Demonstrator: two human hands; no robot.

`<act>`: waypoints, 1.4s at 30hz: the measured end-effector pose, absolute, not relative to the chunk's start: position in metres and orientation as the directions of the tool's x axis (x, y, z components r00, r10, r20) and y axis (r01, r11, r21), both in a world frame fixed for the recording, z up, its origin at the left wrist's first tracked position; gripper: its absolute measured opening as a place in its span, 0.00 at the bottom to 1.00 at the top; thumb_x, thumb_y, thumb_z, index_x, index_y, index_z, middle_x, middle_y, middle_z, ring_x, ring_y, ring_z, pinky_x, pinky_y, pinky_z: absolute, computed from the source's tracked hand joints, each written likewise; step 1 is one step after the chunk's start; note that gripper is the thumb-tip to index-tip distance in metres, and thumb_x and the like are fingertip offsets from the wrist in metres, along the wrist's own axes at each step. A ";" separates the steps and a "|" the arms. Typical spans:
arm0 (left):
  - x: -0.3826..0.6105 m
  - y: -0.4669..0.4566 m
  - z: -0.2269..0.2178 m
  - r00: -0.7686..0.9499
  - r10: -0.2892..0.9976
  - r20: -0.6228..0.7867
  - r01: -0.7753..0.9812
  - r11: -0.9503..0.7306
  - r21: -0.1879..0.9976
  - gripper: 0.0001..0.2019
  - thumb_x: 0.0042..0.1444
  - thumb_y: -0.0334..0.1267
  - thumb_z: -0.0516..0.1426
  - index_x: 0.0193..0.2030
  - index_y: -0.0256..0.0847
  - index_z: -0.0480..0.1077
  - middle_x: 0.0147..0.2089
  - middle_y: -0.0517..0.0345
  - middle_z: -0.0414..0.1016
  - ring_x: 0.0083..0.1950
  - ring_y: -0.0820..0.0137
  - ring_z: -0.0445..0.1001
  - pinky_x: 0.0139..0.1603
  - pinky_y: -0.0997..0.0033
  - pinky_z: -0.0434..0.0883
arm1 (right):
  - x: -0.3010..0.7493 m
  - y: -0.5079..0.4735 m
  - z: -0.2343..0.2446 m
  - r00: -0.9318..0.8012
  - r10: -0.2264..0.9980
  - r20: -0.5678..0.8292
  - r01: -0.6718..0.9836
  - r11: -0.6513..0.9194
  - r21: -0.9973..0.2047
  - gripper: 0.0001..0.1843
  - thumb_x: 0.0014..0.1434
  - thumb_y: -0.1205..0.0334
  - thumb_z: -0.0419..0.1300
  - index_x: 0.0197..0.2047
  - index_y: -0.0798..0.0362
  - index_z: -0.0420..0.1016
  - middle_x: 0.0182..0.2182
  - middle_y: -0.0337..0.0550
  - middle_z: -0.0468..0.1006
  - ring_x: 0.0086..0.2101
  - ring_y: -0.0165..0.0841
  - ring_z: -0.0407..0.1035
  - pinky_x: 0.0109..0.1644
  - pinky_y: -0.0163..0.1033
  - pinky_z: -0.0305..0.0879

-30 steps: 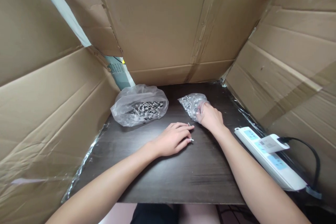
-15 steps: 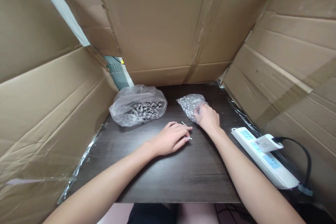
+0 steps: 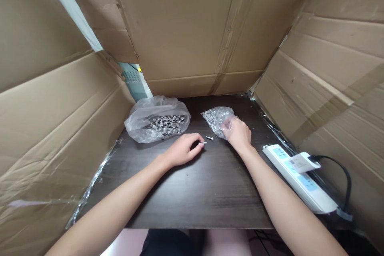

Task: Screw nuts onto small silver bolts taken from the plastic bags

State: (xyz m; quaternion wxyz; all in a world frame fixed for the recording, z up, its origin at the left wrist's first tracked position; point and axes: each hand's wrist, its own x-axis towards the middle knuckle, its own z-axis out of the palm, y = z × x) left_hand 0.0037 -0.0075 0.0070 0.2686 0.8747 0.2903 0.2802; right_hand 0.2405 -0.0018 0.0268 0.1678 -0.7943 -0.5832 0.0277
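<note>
My left hand (image 3: pixel 183 149) rests on the dark wooden table (image 3: pixel 192 192), its fingers pinched on a small silver screw (image 3: pixel 203 143). A second loose screw (image 3: pixel 209 138) lies just beyond it. My right hand (image 3: pixel 239 134) has its fingers curled into the mouth of a small clear plastic bag of screws (image 3: pixel 216 118). A larger clear bag of metal parts (image 3: pixel 157 119) sits to the left, beyond my left hand.
Cardboard walls (image 3: pixel 192 28) enclose the table on the left, back and right. A white power strip (image 3: pixel 297 176) with a plugged-in adapter and black cable lies at the right edge. A grey-green object (image 3: pixel 135 84) stands in the back left corner.
My left hand has closed and moved left and away, lifting one screw in a pinch. The other screw is now uncovered on the table. My right hand stays in the small bag.
</note>
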 end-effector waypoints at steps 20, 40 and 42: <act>0.002 -0.011 0.004 0.591 0.718 0.368 0.373 -0.648 0.664 0.07 0.65 0.40 0.56 0.42 0.40 0.73 0.40 0.55 0.82 0.42 0.67 0.80 0.45 0.70 0.72 | 0.242 -0.003 0.023 0.059 0.979 0.197 0.998 -0.055 -0.027 0.14 0.69 0.64 0.54 0.52 0.57 0.78 0.54 0.55 0.74 0.52 0.45 0.64 0.43 0.42 0.67; 0.003 -0.012 0.006 0.591 0.723 0.358 0.376 -0.639 0.671 0.07 0.65 0.40 0.56 0.41 0.41 0.73 0.40 0.54 0.82 0.41 0.66 0.80 0.45 0.69 0.73 | 0.246 -0.005 0.020 0.037 0.967 0.252 0.999 -0.036 -0.009 0.13 0.69 0.64 0.54 0.44 0.53 0.81 0.48 0.51 0.77 0.49 0.43 0.65 0.36 0.41 0.63; 0.003 -0.012 0.006 0.596 0.719 0.358 0.376 -0.644 0.666 0.07 0.65 0.39 0.56 0.41 0.40 0.73 0.40 0.54 0.82 0.41 0.66 0.80 0.46 0.69 0.73 | 0.245 -0.004 0.018 0.035 0.963 0.266 0.999 -0.036 0.001 0.13 0.69 0.65 0.53 0.45 0.54 0.80 0.47 0.52 0.77 0.49 0.43 0.65 0.36 0.41 0.63</act>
